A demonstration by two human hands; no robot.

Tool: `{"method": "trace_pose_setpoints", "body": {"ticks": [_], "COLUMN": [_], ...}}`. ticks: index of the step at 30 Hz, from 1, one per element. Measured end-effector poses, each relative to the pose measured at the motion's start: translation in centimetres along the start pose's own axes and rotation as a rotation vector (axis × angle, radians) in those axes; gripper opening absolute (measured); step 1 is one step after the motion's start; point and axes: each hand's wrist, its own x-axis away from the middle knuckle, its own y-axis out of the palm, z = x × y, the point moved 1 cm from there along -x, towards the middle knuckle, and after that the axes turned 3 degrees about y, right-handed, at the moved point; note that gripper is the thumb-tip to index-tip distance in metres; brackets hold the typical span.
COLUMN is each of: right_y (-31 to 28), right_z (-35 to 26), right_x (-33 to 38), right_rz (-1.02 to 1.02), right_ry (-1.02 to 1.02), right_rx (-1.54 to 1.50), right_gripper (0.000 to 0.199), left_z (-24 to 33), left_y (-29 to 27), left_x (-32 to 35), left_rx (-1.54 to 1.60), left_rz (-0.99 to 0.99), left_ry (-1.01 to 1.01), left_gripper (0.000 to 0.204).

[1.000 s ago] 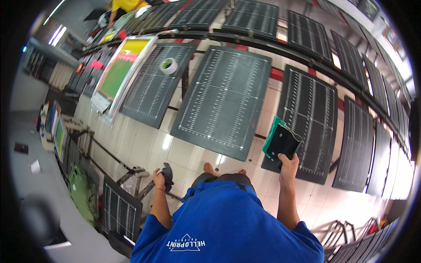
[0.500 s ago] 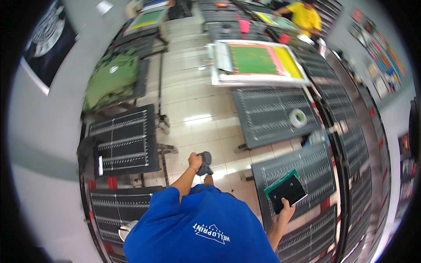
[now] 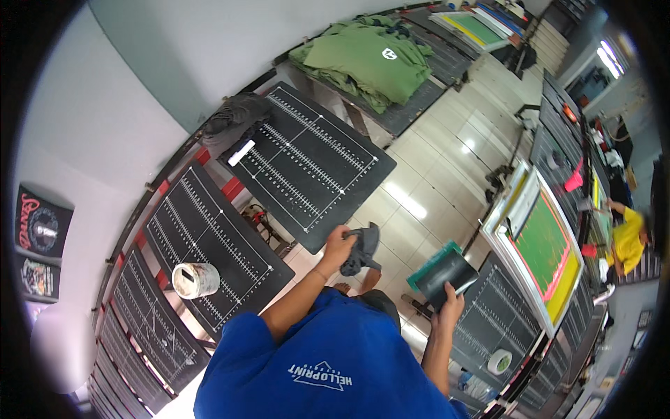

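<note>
My left hand point(image 3: 338, 250) is closed around a crumpled dark grey cloth point(image 3: 363, 251), held over the floor by the corner of a black printing board point(image 3: 307, 164). Out to the right, my right hand point(image 3: 449, 307) grips a flat black sheet point(image 3: 447, 278) with its thumb on top. A green piece with a ragged edge point(image 3: 419, 277) sticks out from beneath the black sheet. The black sheet bends slightly and shines. My fingers under it are hidden.
Black boards with white ruled marks line both sides of the tiled aisle point(image 3: 447, 150). Left are a white tub point(image 3: 195, 281) and dark cloth point(image 3: 237, 122); beyond lie green shirts point(image 3: 373, 59). Framed screens point(image 3: 544, 244) and a tape roll point(image 3: 499, 361) sit right, near a person in yellow point(image 3: 629, 241).
My view has swung left, bringing the left-hand boards and white tub closer in. The black sheet and green piece, earlier over a right-hand board, are now over the aisle in my right hand.
</note>
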Motion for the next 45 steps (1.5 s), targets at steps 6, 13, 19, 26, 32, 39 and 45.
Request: {"method": "trace_pose_setpoints", "body": {"ticks": [6, 13, 19, 26, 32, 39, 45], "right_y": [13.4, 28.0, 29.3, 27.9, 23.8, 23.3, 32.6], "right_z": [3.0, 12.4, 16.7, 13.4, 6.0, 1.5, 1.2], "right_x": [-11.3, -12.2, -11.0, -16.6, -23.0, -26.5, -29.6], "right_rz": [-0.457, -0.831, -0.922, -1.036, -0.909, -0.738, -0.959], "right_ry": [0.288, 0.782, 0.847, 0.667, 0.673, 0.642, 0.598], "right_rx": [0.193, 0.012, 0.031, 0.827, 0.564, 0.571, 0.687], "right_gripper": [0.045, 0.051, 0.039, 0.044, 0.038, 0.041, 0.043], "left_z": [1.5, -8.5, -9.5, 3.6, 11.3, 1.4, -1.3], "left_y": [-12.0, -17.2, -15.5, -9.8, -11.7, -25.4, -33.9], "left_x": [5.8, 17.0, 21.8, 10.4, -5.1, -18.2, -23.3], "left_rx": [0.387, 0.504, -0.190, -0.010, 0.263, 0.392, 0.302], "left_rz": [0.668, 1.262, 1.477, 1.111, 0.794, 1.158, 1.274], "left_ry": [-0.033, -0.355, -0.484, -0.118, 0.055, 0.108, -0.326], "left_gripper": [0.024, 0.034, 0.036, 0.017, 0.026, 0.050, 0.043]}}
